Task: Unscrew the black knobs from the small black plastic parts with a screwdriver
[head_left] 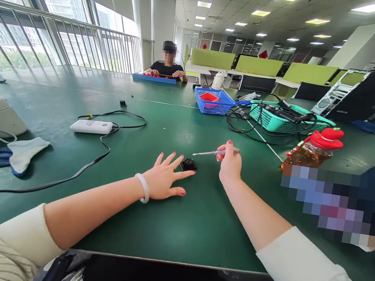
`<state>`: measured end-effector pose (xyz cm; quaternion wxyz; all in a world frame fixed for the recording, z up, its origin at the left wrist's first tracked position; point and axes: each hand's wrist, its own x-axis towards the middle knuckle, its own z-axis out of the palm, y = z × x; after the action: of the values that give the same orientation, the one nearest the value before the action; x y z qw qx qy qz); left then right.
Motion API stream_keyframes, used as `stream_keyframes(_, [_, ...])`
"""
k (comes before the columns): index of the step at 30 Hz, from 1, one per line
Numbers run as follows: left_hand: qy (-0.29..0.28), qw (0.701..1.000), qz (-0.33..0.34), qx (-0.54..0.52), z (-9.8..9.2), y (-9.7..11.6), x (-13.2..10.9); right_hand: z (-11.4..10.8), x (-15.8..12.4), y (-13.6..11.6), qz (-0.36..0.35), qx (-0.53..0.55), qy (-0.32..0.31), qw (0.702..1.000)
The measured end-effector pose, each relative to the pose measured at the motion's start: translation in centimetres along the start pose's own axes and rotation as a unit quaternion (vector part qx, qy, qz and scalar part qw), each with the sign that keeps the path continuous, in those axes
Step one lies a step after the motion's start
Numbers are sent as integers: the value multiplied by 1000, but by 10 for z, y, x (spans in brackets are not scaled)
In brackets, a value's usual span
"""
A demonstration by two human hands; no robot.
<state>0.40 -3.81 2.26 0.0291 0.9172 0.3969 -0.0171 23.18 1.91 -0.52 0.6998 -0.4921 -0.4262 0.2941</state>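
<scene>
My left hand (166,178) lies spread on the green tabletop, fingers stretched out and apart. A small shiny black piece (189,164) sits between its index and middle fingers; its exact kind is too small to make out. To the right, my right hand (230,161) is closed around the handle of a thin screwdriver (211,153) with a clear grip. The tip points left, a little above the black piece and apart from it.
A white power strip (92,127) with a black cable lies left. Behind are a blue basket (214,103) and a teal basket (265,117) of cables. A red-capped bottle (314,148) stands right; a glove (27,153) lies far left. A person (167,63) sits opposite.
</scene>
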Motion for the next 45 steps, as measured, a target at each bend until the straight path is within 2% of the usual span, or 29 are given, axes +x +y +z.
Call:
stream_keyframes(5, [-3,1000,13,-10,7,0,0,2,-14,-1,4,17,-15,1000])
stream_keyframes(12, [12,999,2,-34,10,-15,3,1,-19,-5,-12,18,-9,1000])
stream_keyframes(20, [15,999,17,-29,13,-21,3,-2,-22,-10,-22,-61,-35,997])
stream_keyframes(25, [56,998,26,-15,13,-27,3,-1,-27,-14,-30,-68,-65,995])
stream_keyframes(28, [77,997,29,-5,13,-30,3,0,-31,-20,-50,-79,-93,991])
stream_keyframes(31, [79,996,36,6,14,-32,4,-1,-35,-24,-76,-76,-96,990])
stream_keyframes(39, [60,998,31,-12,11,-31,4,-5,-43,-30,-159,-115,-129,972])
stream_keyframes(45, [50,998,33,-23,11,-31,5,-7,-44,-30,-212,-151,-129,957])
